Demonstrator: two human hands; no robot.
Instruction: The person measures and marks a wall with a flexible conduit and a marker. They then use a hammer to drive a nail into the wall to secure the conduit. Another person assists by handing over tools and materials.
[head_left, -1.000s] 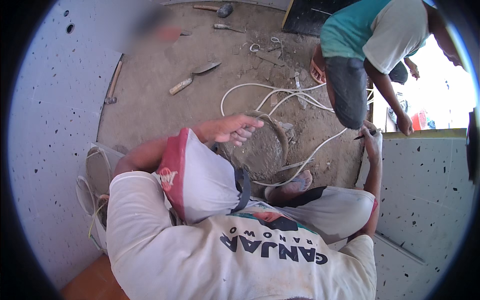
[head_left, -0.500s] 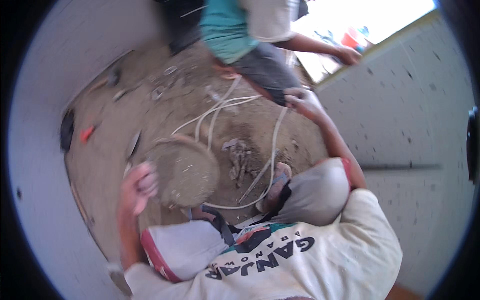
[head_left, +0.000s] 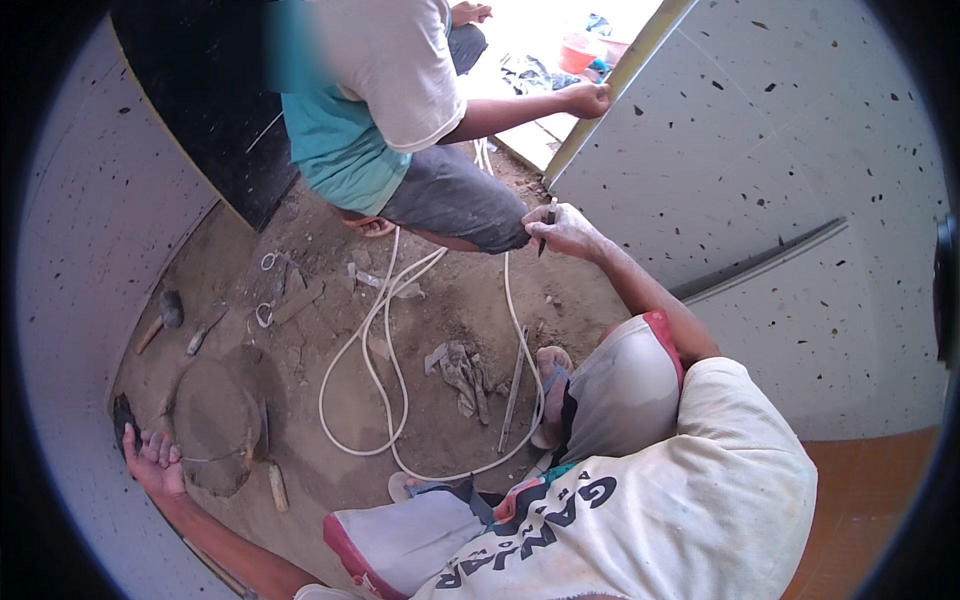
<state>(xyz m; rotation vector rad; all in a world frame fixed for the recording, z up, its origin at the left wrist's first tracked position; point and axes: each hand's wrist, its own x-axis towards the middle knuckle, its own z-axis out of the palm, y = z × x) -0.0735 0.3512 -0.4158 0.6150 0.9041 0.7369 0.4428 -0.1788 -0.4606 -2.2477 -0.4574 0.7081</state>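
At the lower left, my left hand (head_left: pixel 155 462) has its fingers curled round the thin wire handle (head_left: pixel 212 459) of a round bucket (head_left: pixel 262 425) filled with wet grey-brown mortar. A wooden tool handle (head_left: pixel 278 487) lies on the ground beside the bucket. My right hand (head_left: pixel 568 232) is raised near the middle, pinching a dark pen with a pale end (head_left: pixel 547 228) close to the knee of a co-worker. That co-worker (head_left: pixel 350 150), in a teal and pale shirt, squats ahead of me, one hand on the edge of a speckled panel.
Looped white hose (head_left: pixel 323 400) runs over the dirt floor, near a crumpled rag (head_left: pixel 462 378) and a thin strip (head_left: pixel 514 388). A hammer (head_left: pixel 171 310) lies by the left wall (head_left: pixel 75 300). The speckled panel (head_left: pixel 760 150) stands on the right, with a dark panel (head_left: pixel 190 90) at far left.
The bucket has shifted left, away from the hose, with my left hand on its handle. My view has turned, so the co-worker sits further left and lower. The pen now shows clearly.
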